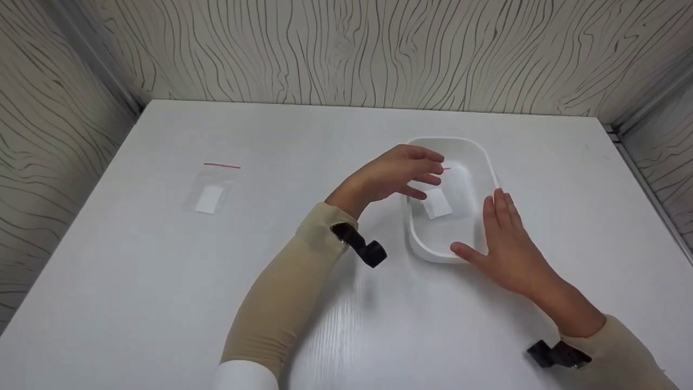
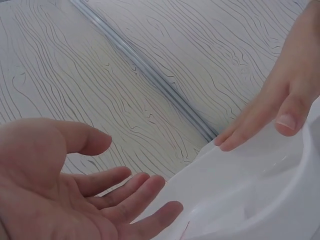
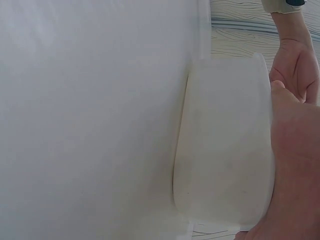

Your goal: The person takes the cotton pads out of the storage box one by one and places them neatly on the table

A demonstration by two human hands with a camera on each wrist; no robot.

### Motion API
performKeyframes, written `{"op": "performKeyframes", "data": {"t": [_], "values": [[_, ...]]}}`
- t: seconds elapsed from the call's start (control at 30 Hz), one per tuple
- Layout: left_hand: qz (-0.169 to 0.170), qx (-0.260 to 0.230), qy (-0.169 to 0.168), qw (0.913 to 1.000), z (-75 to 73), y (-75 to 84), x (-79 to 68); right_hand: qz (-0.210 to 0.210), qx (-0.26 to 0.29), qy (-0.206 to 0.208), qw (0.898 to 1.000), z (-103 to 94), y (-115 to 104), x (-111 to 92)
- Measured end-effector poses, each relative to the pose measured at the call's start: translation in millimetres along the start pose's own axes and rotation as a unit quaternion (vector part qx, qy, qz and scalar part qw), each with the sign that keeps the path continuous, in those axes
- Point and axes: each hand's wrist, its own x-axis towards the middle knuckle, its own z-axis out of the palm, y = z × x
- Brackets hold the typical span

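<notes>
On a white tabletop (image 1: 135, 281), the thumb-spread right hand (image 1: 504, 245) touches a tub (image 1: 429, 253) while the loose-fingered left hand (image 1: 397, 170), seemingly placing the zip bag (image 1: 438, 205) inside, should next withdraw.

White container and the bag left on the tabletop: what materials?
White container: probably molded plastic, smooth, satin; rounded corners, soft sheen inside.
Bag: likely thin clear plastic film, slightly shiny; the tabletop shows through.

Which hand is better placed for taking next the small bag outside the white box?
Probably the left hand: it looks open and empty above the white box, on the side nearer the small bag. The right hand touches the box's rim, farther from that bag.
</notes>
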Motion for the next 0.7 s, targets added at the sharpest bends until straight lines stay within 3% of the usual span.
{"op": "performKeyframes", "data": {"t": [0.2,0.37,0.6,0.7], "values": [[-0.034,0.007,0.023,0.9991,10.7,4.1,13.6,-0.005,0.003,0.001,1.0,0.1,0,0],[-0.066,0.024,0.065,0.9954,21.0,2.2,25.9,-0.01,0.005,0.007,1.0,1.2,1,0],[-0.108,0.033,0.147,0.9826,37.4,0.6,38.4,-0.021,0.005,0.017,1.0,1.8,2,0],[-0.129,0.045,0.165,0.9768,43.3,0.3,42.3,-0.024,0.007,0.018,1.0,2.1,2,-1]]}}
